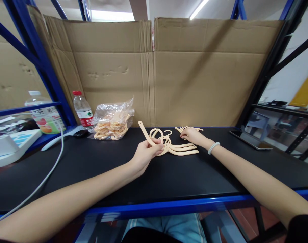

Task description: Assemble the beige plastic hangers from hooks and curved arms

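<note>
As left hand pinches strip, long axis slants; tip up-left

On my feed the cardboard looks brightly lit. Above it, I see a ceiling tube burn out to white; a soft diagonal shadow crosses the cardboard's right half. In front of it, glare flecks the plastic bag. Left of it, the blue post leans, stretched by wide-angle distortion.

Cream hangers, perhaps beige — black tabletop
</note>
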The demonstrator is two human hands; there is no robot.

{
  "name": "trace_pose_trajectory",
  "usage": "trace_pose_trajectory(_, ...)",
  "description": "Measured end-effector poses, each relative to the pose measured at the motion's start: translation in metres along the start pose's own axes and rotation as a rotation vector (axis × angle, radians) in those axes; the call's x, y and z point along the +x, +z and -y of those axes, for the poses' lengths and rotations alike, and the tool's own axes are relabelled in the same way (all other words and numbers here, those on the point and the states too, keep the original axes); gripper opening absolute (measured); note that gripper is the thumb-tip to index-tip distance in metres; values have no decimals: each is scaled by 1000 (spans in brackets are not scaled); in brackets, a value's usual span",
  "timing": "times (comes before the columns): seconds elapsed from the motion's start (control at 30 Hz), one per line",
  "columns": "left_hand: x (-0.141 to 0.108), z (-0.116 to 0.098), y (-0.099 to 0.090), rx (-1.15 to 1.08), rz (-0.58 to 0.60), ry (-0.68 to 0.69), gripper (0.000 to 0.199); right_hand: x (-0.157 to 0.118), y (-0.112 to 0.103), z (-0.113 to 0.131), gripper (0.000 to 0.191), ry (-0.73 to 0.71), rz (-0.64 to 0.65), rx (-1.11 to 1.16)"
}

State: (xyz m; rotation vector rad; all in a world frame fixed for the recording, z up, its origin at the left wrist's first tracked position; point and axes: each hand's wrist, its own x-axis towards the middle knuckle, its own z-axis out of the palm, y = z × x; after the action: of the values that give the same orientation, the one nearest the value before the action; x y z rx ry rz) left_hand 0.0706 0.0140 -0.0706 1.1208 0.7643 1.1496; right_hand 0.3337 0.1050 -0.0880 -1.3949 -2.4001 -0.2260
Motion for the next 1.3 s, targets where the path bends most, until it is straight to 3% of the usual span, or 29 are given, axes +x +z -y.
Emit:
trace_pose_trajectory(0.4,-1,2,0,-3,-6,-13,27,2,11,3,29,-97,9,38)
trace_pose_trajectory(0.53,-2,2,0,-4,3,-16,28,0,13,2,31,-113,-45,81)
trace_pose_trajectory(0.6,-2,1,0,-3,-1,-16,28,-2,9,6,28,-77,-133,134)
trace_pose_trajectory(0.77,-2,0,1,-4,11,-5,28,-4,-13,31,20,157,-426,718)
trace_pose_trajectory(0.87,-2,0,0,-2,9,-5,29,-8,-22,51,29,189,-479,1038)
trace_pose_trajectory(1.0,-2,1,0,9,6,-4,29,-12,-21,72,32,227,-536,1230)
trace_pose_trajectory(1.1,-2,2,-1,10,24,-1,29,-13,-15,80,36,311,-530,1303)
trace_pose_trajectory(1.3,1,4,-3,8,29,8,30,-17,-16,89,41,385,-380,1519)
